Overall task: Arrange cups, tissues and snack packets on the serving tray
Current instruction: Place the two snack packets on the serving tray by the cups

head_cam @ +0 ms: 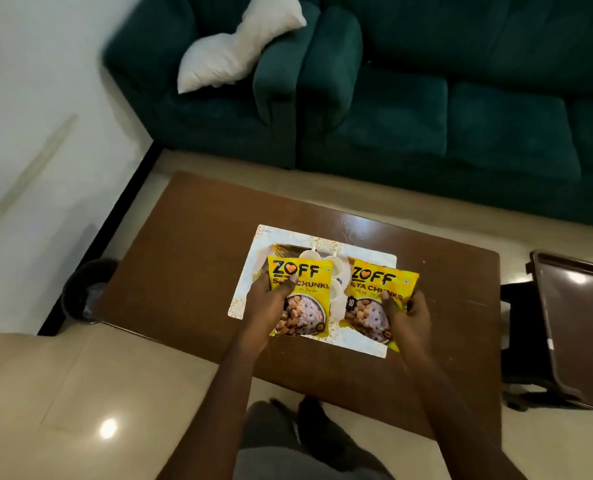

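A white serving tray point(281, 237) with gold floral print lies on the brown wooden table point(191, 265). My left hand point(269, 299) grips a yellow soya chunks packet point(305, 275) above the tray's left half. A second, matching packet point(378, 285) is held by my right hand point(407, 311) over the tray's right half. Between the two packets, white cups point(334, 271) stand on the tray, partly hidden. A gold-patterned item point(286, 250) shows at the tray's back left, mostly covered by the left packet.
A green sofa point(426, 116) with a white pillow point(232, 57) runs behind the table. A dark plastic chair point(579, 323) stands at the table's right end. A black bin point(87, 289) sits on the floor to the left, by the wall.
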